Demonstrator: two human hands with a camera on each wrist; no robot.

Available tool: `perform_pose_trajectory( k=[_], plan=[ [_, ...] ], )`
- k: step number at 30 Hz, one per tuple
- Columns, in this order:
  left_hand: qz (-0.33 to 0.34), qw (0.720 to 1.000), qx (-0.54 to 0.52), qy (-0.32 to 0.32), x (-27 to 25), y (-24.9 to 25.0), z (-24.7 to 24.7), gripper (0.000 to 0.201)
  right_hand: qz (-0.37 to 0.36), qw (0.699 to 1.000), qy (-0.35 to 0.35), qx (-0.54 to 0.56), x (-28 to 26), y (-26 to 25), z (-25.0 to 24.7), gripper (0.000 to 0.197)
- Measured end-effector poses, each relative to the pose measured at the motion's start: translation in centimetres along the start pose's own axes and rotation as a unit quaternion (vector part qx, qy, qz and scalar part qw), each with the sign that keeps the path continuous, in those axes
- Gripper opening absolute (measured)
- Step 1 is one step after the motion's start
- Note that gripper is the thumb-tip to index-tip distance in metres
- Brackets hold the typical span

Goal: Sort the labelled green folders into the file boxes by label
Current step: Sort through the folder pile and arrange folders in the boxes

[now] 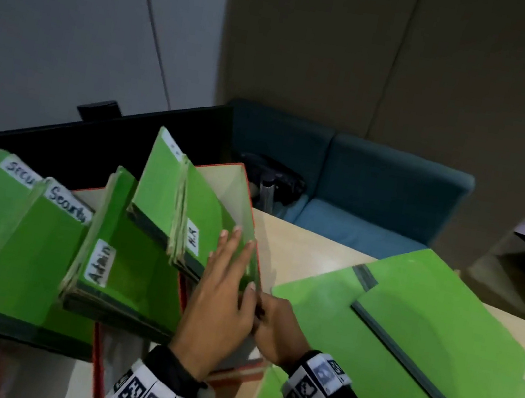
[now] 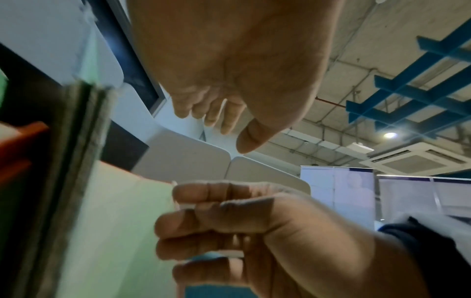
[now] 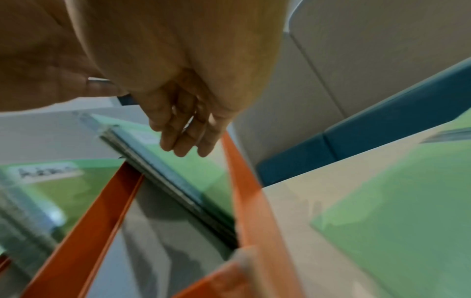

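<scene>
Three orange-rimmed file boxes (image 1: 244, 192) hold upright green folders labelled Security (image 1: 16, 227), Admin (image 1: 131, 267) and H.R (image 1: 204, 224). My left hand (image 1: 226, 283) lies flat with straight fingers on the front H.R folder (image 3: 175, 181) in the rightmost box. My right hand (image 1: 278, 326) sits just right of it at that box's right wall (image 3: 242, 191). Its fingers (image 3: 186, 139) hang loosely curled and nothing shows between them. Loose green folders (image 1: 422, 333) lie flat on the table to the right.
The pale table (image 1: 302, 243) runs right and forward from the boxes. Behind it stands a teal sofa (image 1: 386, 198) with a dark bag and a bottle (image 1: 270, 183). A black panel (image 1: 90, 142) rises behind the boxes.
</scene>
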State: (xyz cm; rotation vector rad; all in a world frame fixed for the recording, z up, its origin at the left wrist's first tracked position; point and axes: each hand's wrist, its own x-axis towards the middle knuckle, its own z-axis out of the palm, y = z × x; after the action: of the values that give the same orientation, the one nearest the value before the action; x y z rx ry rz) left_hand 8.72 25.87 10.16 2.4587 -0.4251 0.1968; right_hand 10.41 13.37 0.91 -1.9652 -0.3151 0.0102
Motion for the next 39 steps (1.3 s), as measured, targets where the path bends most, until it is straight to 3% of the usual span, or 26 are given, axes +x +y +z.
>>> perform_pose_trajectory(
  k=[4, 8, 11, 16, 20, 22, 27, 30, 32, 34, 37, 39],
  plan=[
    [0.08, 0.994, -0.069, -0.039, 0.5, 2.6, 5.0, 0.049, 0.038, 0.996, 0.08, -0.012, -4.0, 2.7, -5.5, 0.02],
    [0.114, 0.983, -0.088, -0.11, 0.2, 2.8, 11.4, 0.039, 0.159, 0.976, 0.141, -0.035, -8.9, 6.9, -10.2, 0.027],
    [0.055, 0.976, -0.078, -0.198, -0.7, 1.5, 16.1, 0.039, 0.249, 0.95, 0.148, -0.116, -13.0, 10.1, -12.8, 0.023],
    [-0.083, 0.946, 0.027, -0.313, -2.3, -1.7, 21.7, 0.055, 0.417, 0.876, 0.132, -0.2, -20.2, 14.9, -15.5, 0.029],
    [-0.138, 0.927, 0.111, -0.33, -2.9, -2.3, 23.1, 0.061, 0.492, 0.819, 0.158, -0.249, -24.2, 16.2, -16.9, 0.031],
    [-0.146, 0.922, 0.136, -0.332, -2.7, -1.6, 23.1, 0.061, 0.511, 0.811, 0.155, -0.239, -25.4, 16.2, -17.3, 0.035],
    [-0.199, 0.902, 0.122, -0.363, -1.9, -0.2, 22.8, 0.068, 0.517, 0.82, 0.166, -0.181, -26.0, 16.3, -18.0, 0.034],
    [-0.186, 0.913, 0.069, -0.355, -1.0, 0.9, 22.0, 0.065, 0.505, 0.829, 0.195, -0.141, -26.2, 16.0, -18.7, 0.04],
    [-0.183, 0.921, -0.01, -0.343, -0.1, 2.1, 21.1, 0.061, 0.501, 0.835, 0.176, -0.144, -26.2, 14.7, -18.9, 0.044],
    [-0.185, 0.915, -0.101, -0.343, 0.8, 3.2, 20.3, 0.065, 0.485, 0.844, 0.13, -0.188, -25.7, 12.8, -18.9, 0.051],
    [-0.208, 0.893, -0.216, -0.335, 2.3, 4.5, 19.2, 0.067, 0.376, 0.908, -0.01, -0.186, -23.5, 7.7, -18.3, 0.063],
    [-0.224, 0.877, -0.251, -0.343, 3.1, 5.1, 18.8, 0.059, 0.307, 0.932, -0.102, -0.165, -21.8, 4.2, -17.4, 0.074]
  ],
)
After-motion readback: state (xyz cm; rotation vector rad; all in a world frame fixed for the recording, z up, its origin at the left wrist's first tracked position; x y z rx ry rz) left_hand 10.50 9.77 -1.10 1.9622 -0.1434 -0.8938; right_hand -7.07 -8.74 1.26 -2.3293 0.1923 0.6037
